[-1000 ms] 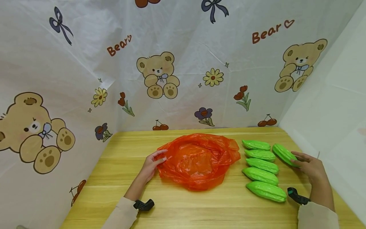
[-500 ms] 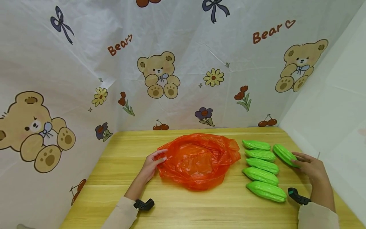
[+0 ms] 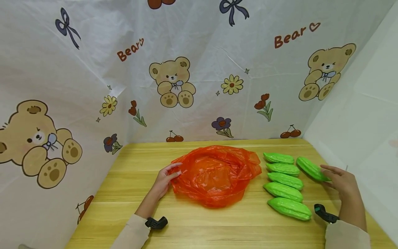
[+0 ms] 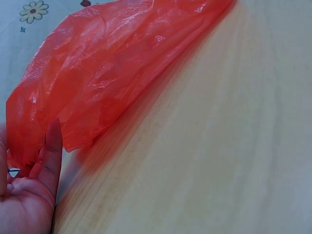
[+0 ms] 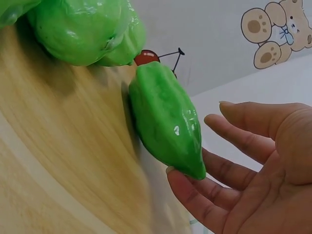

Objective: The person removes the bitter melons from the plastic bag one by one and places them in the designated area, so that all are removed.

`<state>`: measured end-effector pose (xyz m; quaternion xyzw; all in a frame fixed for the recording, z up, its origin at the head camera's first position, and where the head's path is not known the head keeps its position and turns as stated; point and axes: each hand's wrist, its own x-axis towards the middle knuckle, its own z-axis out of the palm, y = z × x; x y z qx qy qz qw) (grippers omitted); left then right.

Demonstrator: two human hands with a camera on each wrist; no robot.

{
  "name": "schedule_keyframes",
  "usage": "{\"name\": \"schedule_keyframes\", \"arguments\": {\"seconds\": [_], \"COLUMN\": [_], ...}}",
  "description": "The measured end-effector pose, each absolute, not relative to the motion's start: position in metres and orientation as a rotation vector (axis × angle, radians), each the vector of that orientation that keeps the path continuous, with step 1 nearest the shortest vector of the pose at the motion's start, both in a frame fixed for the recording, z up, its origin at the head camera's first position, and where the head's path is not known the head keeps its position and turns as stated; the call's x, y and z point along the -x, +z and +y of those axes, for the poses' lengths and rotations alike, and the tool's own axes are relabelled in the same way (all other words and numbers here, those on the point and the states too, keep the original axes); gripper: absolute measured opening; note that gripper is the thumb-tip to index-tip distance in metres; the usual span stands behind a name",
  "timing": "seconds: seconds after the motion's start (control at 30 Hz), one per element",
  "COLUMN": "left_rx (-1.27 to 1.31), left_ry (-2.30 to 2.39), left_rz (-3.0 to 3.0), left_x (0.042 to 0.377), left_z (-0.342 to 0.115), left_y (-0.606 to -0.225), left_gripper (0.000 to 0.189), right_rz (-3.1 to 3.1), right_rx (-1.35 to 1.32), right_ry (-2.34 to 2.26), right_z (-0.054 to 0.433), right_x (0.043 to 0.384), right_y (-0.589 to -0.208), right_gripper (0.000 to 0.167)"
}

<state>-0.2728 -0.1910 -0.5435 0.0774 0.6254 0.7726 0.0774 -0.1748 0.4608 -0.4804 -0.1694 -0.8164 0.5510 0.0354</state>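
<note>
A crumpled red plastic bag (image 3: 212,174) lies mid-table with its mouth spread upward. My left hand (image 3: 164,180) holds its left edge, thumb and fingers on the film; in the left wrist view the thin plastic (image 4: 107,73) rises beyond the fingers. Over on the right lies a single green, ridged bitter melon (image 3: 311,168), slanting toward my right hand (image 3: 341,181). From the right wrist, the fingers (image 5: 226,170) are spread around its pointed tip, with the thumb apart from it. Several more bitter melons (image 3: 283,179) form a column between bag and single melon.
The wooden table (image 3: 199,230) meets a white, bear-printed cloth (image 3: 202,76) at the back and left. A plain white wall (image 3: 363,138) stands close to my right hand. Black wrist devices (image 3: 156,223) are strapped to both wrists.
My right hand has shifted slightly right and its fingers have loosened, uncovering more of the single bitter melon's near end. The left hand and bag stay put.
</note>
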Motion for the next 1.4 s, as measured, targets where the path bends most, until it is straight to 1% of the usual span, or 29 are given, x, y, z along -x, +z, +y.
{"name": "schedule_keyframes", "arguments": {"seconds": [0.23,0.5,0.53,0.57,0.7,0.77,0.83,1.0,1.1,1.17,1.27,1.4], "left_rx": [-0.238,-0.242,-0.26,-0.262,-0.274,-0.255,-0.248,-0.246,-0.265,-0.284,-0.317,-0.365], "left_ry": [2.319,2.292,2.288,2.287,2.297,2.31,2.318,2.347,2.373,2.392,2.422,2.456], "left_rz": [1.876,1.92,1.936,1.942,1.939,1.918,1.904,1.87,1.846,1.82,1.783,1.748], "left_x": [0.273,0.271,0.27,0.27,0.27,0.271,0.271,0.272,0.271,0.271,0.27,0.268], "left_z": [-0.191,-0.192,-0.191,-0.191,-0.191,-0.191,-0.191,-0.191,-0.191,-0.19,-0.19,-0.19], "left_y": [-0.544,-0.545,-0.544,-0.544,-0.544,-0.544,-0.544,-0.544,-0.544,-0.544,-0.542,-0.54], "left_gripper": [0.046,0.043,0.042,0.041,0.043,0.044,0.045,0.046,0.044,0.042,0.041,0.048], "right_rz": [-2.477,-2.489,-2.508,-2.53,-2.601,-2.611,-2.593,-2.504,-2.455,-2.442,-2.446,-2.47], "right_rx": [0.481,0.451,0.453,0.454,0.476,0.466,0.428,0.316,0.271,0.241,0.19,0.153], "right_ry": [1.728,1.729,1.7,1.663,1.515,1.481,1.495,1.603,1.67,1.686,1.674,1.616], "right_z": [0.463,0.463,0.462,0.462,0.46,0.457,0.454,0.44,0.431,0.424,0.413,0.399], "right_x": [0.171,0.169,0.169,0.169,0.169,0.169,0.168,0.17,0.172,0.174,0.177,0.179], "right_y": [-0.473,-0.468,-0.467,-0.466,-0.459,-0.454,-0.449,-0.433,-0.424,-0.418,-0.412,-0.406], "right_gripper": [0.016,0.008,0.009,0.016,0.049,0.054,0.049,0.024,0.014,0.012,0.016,0.026]}}
